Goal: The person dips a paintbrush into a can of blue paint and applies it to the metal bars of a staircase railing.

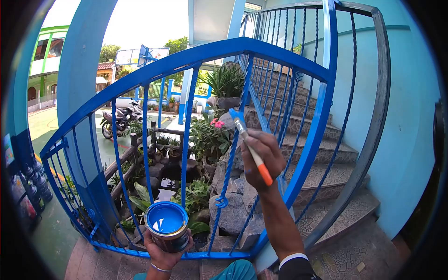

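Observation:
My right hand (262, 157) is closed round a paintbrush (254, 154) with a cream handle and an orange end. Blue paint covers its bristles, which point up and left beside a twisted bar (246, 86) of the blue metal railing (205, 52). At the bottom, my left hand (164, 257) grips an open can (170, 237) from below. Bright blue paint (166, 217) shows inside the can, with a light reflection on its surface. The railing's bars and frame are blue, and the can is in front of its lower part.
Tiled stairs (322, 172) climb at the right, beside a grey unpainted handrail (380, 88) and a light blue wall (415, 70). Behind the railing are rocks (233, 196), plants and a small pond. A motorcycle (122, 116) is parked farther back; a blue pillar (86, 93) stands left.

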Action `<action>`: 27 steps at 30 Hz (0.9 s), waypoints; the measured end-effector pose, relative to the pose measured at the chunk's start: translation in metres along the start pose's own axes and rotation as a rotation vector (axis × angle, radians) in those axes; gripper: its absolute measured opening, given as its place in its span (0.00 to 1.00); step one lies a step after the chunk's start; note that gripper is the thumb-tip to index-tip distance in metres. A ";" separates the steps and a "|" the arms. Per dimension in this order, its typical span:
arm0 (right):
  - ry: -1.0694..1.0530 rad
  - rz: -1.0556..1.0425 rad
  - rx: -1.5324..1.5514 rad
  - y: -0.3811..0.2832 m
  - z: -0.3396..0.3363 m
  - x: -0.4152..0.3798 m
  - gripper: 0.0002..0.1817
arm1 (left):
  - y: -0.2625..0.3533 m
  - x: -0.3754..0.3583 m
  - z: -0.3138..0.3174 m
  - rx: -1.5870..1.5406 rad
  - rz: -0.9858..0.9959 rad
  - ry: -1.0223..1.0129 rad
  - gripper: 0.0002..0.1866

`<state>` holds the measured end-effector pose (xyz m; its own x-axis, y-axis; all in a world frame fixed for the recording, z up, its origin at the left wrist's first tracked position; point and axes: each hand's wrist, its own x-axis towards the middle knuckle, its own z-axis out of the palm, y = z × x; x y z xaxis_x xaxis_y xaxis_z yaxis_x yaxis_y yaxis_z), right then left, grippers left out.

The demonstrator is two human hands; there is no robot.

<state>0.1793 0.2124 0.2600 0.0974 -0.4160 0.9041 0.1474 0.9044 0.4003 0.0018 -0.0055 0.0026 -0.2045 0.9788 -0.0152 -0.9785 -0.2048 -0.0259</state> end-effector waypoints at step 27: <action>0.122 0.189 -0.020 0.017 -0.016 0.009 0.14 | 0.002 0.003 -0.006 0.015 0.027 -0.063 0.51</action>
<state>0.1987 0.2229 0.2727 0.2429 -0.2486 0.9376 0.1343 0.9659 0.2213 -0.0007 -0.0029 -0.0033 -0.2320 0.9716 0.0477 -0.9727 -0.2317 -0.0111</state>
